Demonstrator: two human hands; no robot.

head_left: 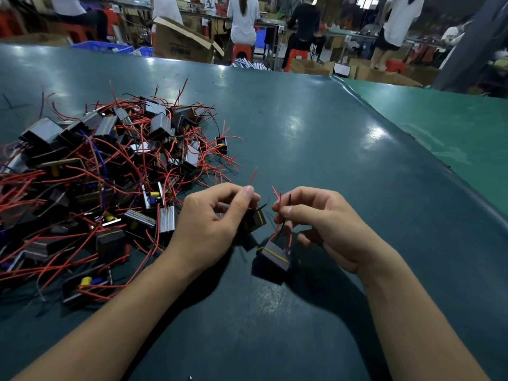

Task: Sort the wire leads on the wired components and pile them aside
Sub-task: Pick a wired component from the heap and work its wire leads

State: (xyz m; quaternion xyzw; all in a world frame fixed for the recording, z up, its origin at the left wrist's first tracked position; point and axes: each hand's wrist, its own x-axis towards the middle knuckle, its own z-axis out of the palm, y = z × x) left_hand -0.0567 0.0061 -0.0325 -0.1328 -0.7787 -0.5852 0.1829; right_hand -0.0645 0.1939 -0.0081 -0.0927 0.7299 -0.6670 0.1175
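Two hands work just above the dark green counter [316, 127], close together but not touching. The left hand [211, 218] has its fingers curled and its thumb pressed down, gripping one small black component [254, 220] with a yellow line along its edge; a red lead [253, 174] rises past the thumb tip and a short black lead pokes out to the right. The right hand [321, 218] pinches a bunch of leads [280, 200] between thumb and forefinger, at least two red and one black, their ends standing up above the fingers. From that pinch the leads run down to a second component [273, 257], a black block with a grey face and a yellow stripe, which hangs tilted below the hand; whether it touches the counter I cannot tell. To the left of both hands lies one large heap of wired components [90, 188], dozens of black and grey blocks tangled in red leads with a few black and blue ones, too many and too overlapped to count, and some show small yellow parts. One stray component [221, 144] sits at the heap's right edge. Beyond the counter's far edge, five people stand or sit at other benches, among cardboard boxes [182, 44], blue crates and red stools.
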